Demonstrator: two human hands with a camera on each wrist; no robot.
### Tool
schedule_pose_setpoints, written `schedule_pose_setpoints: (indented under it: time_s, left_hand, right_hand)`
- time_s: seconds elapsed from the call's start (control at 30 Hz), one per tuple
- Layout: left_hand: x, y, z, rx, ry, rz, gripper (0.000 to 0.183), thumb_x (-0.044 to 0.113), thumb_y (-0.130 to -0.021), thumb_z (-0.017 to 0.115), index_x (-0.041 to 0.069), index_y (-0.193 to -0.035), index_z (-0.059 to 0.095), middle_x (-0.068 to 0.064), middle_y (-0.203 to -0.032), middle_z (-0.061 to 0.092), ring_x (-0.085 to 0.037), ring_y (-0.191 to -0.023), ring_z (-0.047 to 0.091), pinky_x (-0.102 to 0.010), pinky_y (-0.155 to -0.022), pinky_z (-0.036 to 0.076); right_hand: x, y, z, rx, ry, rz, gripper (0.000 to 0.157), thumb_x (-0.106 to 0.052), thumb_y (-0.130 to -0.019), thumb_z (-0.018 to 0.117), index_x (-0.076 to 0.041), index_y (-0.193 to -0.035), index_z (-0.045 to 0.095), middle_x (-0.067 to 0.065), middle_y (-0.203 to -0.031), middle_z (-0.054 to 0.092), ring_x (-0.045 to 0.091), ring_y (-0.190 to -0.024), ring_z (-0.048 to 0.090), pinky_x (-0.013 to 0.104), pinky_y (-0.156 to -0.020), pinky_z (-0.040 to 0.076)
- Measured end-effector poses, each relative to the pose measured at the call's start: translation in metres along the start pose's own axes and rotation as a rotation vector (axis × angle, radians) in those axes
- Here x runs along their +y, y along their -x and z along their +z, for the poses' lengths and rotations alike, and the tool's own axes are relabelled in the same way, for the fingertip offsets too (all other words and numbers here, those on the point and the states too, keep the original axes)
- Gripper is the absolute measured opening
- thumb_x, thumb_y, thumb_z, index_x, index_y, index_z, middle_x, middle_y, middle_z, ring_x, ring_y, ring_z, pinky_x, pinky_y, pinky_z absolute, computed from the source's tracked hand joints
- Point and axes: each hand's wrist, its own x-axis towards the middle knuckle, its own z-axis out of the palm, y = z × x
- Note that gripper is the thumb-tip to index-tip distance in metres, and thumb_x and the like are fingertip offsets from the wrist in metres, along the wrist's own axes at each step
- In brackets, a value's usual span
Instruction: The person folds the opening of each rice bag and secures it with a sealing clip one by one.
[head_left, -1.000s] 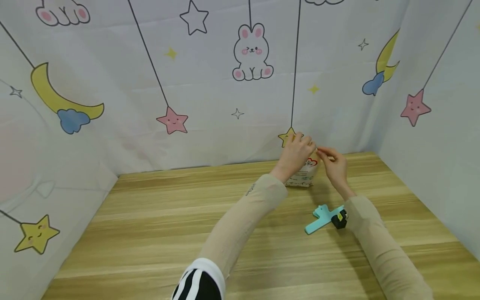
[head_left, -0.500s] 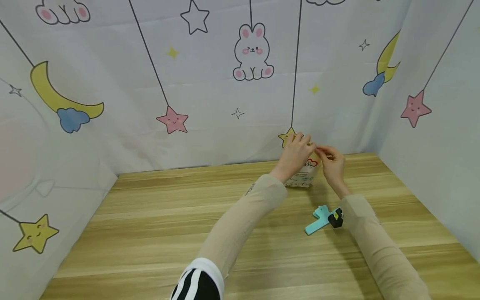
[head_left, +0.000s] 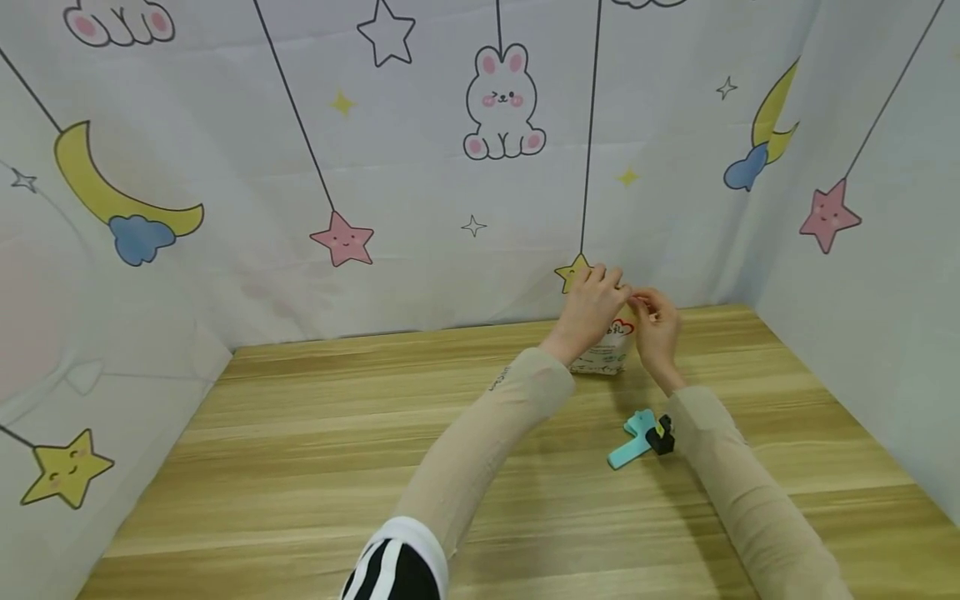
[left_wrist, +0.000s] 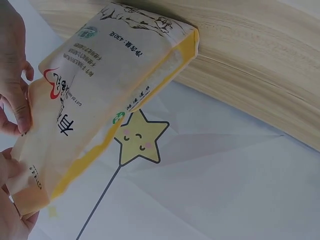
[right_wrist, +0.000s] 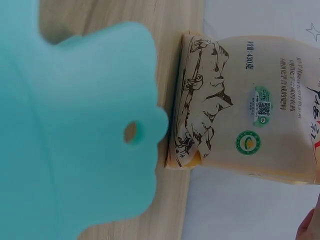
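Observation:
A beige printed food bag [head_left: 602,358] stands on the table by the back wall; its front bears drawings, a red heart and dark characters. In the left wrist view the bag [left_wrist: 100,85] appears upside down, its narrow top folded flat. My left hand [head_left: 592,304] pinches the top from above. My right hand [head_left: 657,337] grips the top's right side between thumb and fingers. A teal bag clip [head_left: 628,450] lies in front of the bag, below my right wrist. Close to the right wrist camera, the clip [right_wrist: 100,140] fills the left side beside the bag [right_wrist: 240,105].
A black wrist camera [head_left: 661,435] on my right sleeve partly covers the clip. The wooden table [head_left: 360,467] meets a white cloth wall [head_left: 420,292] printed with stars and moons right behind the bag. Another cloth wall [head_left: 885,333] rises at the right edge.
My right hand and sleeve have shifted a little left, closer to my left hand, and the wrist camera now covers more of the clip. The left hand and bag stay nearly still.

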Motion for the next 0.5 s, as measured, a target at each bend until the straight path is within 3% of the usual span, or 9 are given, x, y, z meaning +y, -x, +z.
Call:
schedule_pose_setpoints:
  time_s: [0.1, 0.2, 0.4, 0.5]
  left_hand:
    - [-0.001, 0.000, 0.000, 0.005, 0.032, -0.002, 0.026, 0.021, -0.090, 0.051, 0.028, -0.113, 0.060, 0.007, -0.111, 0.056, -0.014, -0.107, 0.049, -0.029, -0.092, 0.038]
    - [-0.001, 0.001, 0.000, 0.017, 0.081, -0.008, 0.027, 0.019, -0.090, 0.051, 0.027, -0.114, 0.060, 0.006, -0.111, 0.057, -0.015, -0.109, 0.049, -0.031, -0.093, 0.039]
    - [-0.003, 0.002, 0.002, 0.030, 0.102, -0.007, 0.028, 0.018, -0.090, 0.052, 0.026, -0.115, 0.059, 0.005, -0.111, 0.058, -0.015, -0.109, 0.050, -0.033, -0.094, 0.041]
    - [-0.003, 0.002, 0.001, 0.032, 0.088, -0.007, 0.028, 0.019, -0.089, 0.053, 0.027, -0.115, 0.059, 0.006, -0.111, 0.058, -0.015, -0.109, 0.050, -0.032, -0.093, 0.041]
  right_hand:
    - [0.008, -0.002, 0.001, 0.002, -0.007, 0.012, 0.017, -0.006, -0.084, 0.057, 0.009, -0.087, 0.064, 0.025, -0.084, 0.060, -0.001, -0.065, 0.043, 0.016, -0.063, 0.030]
    - [0.020, -0.003, 0.002, 0.007, -0.017, 0.022, 0.014, -0.006, -0.083, 0.059, 0.006, -0.088, 0.065, 0.020, -0.085, 0.062, -0.003, -0.067, 0.043, 0.019, -0.066, 0.028]
    - [0.030, -0.003, -0.001, -0.008, -0.020, -0.004, 0.015, -0.010, -0.083, 0.061, 0.000, -0.092, 0.067, -0.024, -0.081, 0.057, -0.009, -0.071, 0.045, 0.022, -0.070, 0.026]
    - [0.032, -0.002, -0.003, -0.026, -0.022, -0.022, 0.016, -0.011, -0.083, 0.061, -0.001, -0.094, 0.067, -0.030, -0.082, 0.053, -0.009, -0.074, 0.046, 0.022, -0.071, 0.026]
